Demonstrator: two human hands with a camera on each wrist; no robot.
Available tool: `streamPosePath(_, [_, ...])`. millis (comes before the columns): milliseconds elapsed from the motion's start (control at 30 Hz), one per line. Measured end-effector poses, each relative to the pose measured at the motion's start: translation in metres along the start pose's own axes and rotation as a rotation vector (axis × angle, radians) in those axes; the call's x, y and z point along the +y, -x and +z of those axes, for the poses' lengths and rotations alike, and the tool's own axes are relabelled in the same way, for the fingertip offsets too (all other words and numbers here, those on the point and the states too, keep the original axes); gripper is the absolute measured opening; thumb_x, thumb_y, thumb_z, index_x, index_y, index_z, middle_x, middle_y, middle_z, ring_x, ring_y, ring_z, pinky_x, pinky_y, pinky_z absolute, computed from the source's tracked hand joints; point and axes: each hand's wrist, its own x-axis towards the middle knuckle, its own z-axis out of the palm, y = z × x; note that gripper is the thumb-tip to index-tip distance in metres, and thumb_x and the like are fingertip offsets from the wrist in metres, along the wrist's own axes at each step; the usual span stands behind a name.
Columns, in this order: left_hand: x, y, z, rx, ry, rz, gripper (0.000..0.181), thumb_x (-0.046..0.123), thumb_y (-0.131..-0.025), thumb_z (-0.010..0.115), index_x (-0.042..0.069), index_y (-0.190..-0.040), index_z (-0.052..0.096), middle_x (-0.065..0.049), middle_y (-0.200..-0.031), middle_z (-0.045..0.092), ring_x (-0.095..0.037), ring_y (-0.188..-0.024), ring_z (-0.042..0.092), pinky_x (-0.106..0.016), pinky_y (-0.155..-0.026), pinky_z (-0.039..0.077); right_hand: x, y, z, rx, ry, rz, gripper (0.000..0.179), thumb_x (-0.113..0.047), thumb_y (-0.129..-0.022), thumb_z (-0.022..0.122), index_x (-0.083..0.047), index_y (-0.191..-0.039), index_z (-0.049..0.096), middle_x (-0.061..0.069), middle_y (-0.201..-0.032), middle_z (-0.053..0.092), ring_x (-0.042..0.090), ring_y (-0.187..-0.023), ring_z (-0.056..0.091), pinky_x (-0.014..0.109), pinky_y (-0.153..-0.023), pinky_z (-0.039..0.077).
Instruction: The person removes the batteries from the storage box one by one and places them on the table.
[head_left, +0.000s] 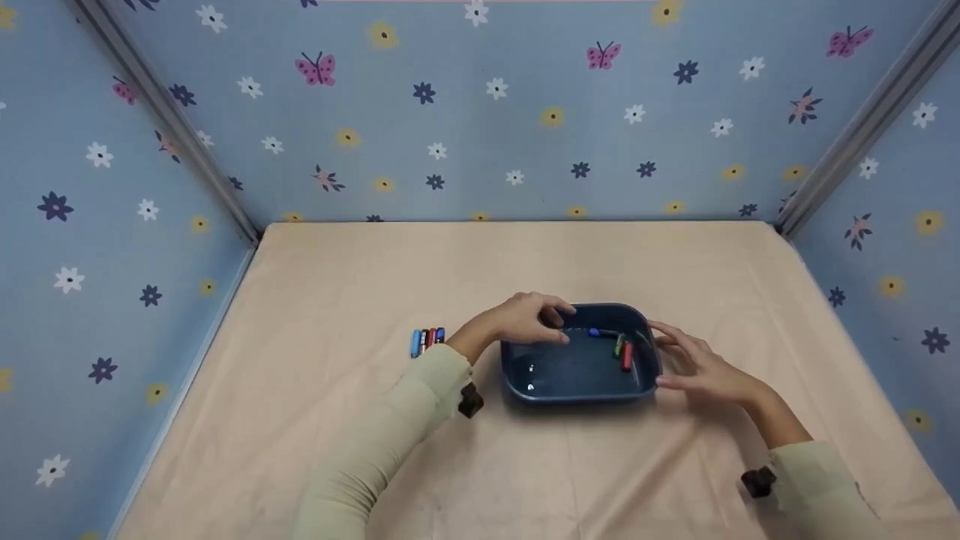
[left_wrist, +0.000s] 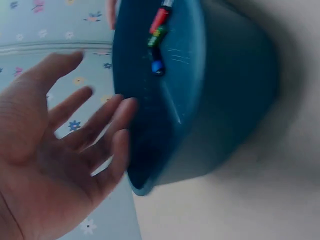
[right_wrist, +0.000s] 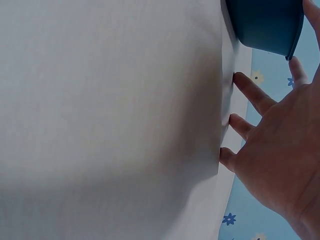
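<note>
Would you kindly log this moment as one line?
left hand: over blue basin, left end | right hand: at its right rim | inside: markers | outside left: other markers

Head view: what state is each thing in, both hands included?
Cloth, spread out, wrinkled.
Tub, upright, uncovered.
Red battery, lying in the tub.
Green battery, lying in the tub.
Blue battery, lying in the tub.
Row of batteries, side by side on the cloth, left of the tub.
Left hand, grip loose, holding nothing, at the tub's left end.
Right hand, grip spread at the tub's right side; contact unclear.
</note>
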Motion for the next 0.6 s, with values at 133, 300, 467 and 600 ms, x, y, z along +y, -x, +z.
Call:
streamPosePath(133, [-0.001, -0.006, 0.003, -0.103, 0.013, 0.013, 0.065, 0.021, -0.106, 0.078, 0.009, -0.166, 0.056, -0.022, -0.162, 0.065, -0.035, -0.155, 0.061, -0.052, -0.127, 0.051, -0.001, 0.000, 0.000, -0.005, 0.011, 0.019, 0.090, -0.027, -0.102, 0.083, -0.029, -0.177, 0.034, 0.027, -0.169, 0.054, 0.060, -0.165, 0.021, 0.094, -0.120, 0.008])
streamPosePath(300, [-0.001, -0.016, 0.007, -0.149, 0.049, 0.032, 0.068, 0.012, -0.105, 0.080, 0.009, -0.167, 0.054, -0.023, -0.166, 0.061, -0.036, -0.159, 0.057, -0.053, -0.130, 0.048, -0.003, 0.001, -0.001, -0.009, 0.011, 0.042, 0.091, -0.029, -0.102, 0.083, -0.031, -0.177, 0.032, 0.027, -0.171, 0.052, 0.060, -0.166, 0.019, 0.095, -0.119, 0.008])
streamPosePath(467, [0.002, -0.027, 0.011, -0.177, 0.059, 0.038, 0.068, 0.014, -0.105, 0.080, 0.010, -0.168, 0.053, -0.021, -0.166, 0.062, -0.035, -0.160, 0.056, -0.052, -0.131, 0.046, -0.003, 0.001, -0.002, -0.013, -0.003, 0.023, 0.090, -0.026, -0.103, 0.082, -0.029, -0.178, 0.031, 0.029, -0.172, 0.049, 0.061, -0.166, 0.022, 0.095, -0.119, 0.008])
streamPosePath(600, [0.003, -0.036, 0.017, -0.205, 0.072, 0.039, 0.068, 0.016, -0.107, 0.078, 0.010, -0.169, 0.052, -0.019, -0.166, 0.062, -0.035, -0.160, 0.055, -0.051, -0.132, 0.045, -0.002, -0.001, 0.000, -0.011, -0.014, -0.008, 0.089, -0.022, -0.103, 0.081, -0.027, -0.178, 0.033, 0.028, -0.171, 0.050, 0.061, -0.165, 0.023, 0.095, -0.119, 0.009])
